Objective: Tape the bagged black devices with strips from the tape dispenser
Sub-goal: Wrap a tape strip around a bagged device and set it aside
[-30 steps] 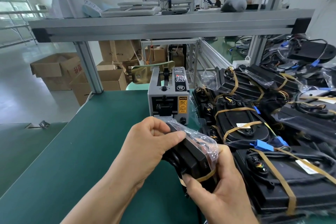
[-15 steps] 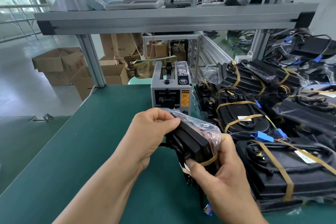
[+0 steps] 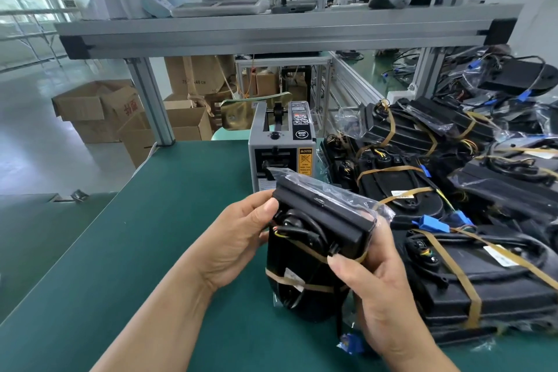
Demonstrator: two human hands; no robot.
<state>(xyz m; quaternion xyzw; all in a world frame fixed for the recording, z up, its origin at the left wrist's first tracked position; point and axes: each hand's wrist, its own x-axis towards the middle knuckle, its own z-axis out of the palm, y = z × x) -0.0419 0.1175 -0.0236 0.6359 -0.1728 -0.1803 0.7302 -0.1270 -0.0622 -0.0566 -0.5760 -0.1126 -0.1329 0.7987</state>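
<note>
Both hands hold a bagged black device (image 3: 317, 238) upright above the green table (image 3: 126, 251). My left hand (image 3: 238, 238) grips its upper left side, thumb on the top corner. My right hand (image 3: 374, 293) grips its right side, thumb pressing on a tan tape strip wrapped round the bag. A second tan strip crosses lower down. The grey tape dispenser (image 3: 282, 148) stands just behind the device. A pile of taped devices (image 3: 471, 275) lies to the right.
An aluminium shelf beam (image 3: 271, 36) spans overhead on posts (image 3: 151, 103). Cardboard boxes (image 3: 99, 112) sit on the floor beyond the table's far left edge. A blue connector (image 3: 351, 341) dangles under my right hand. People stand in the background.
The device has been turned and lifted, so its lower taped half now faces me. My right thumb has slid onto the tape strip. The view has moved closer.
</note>
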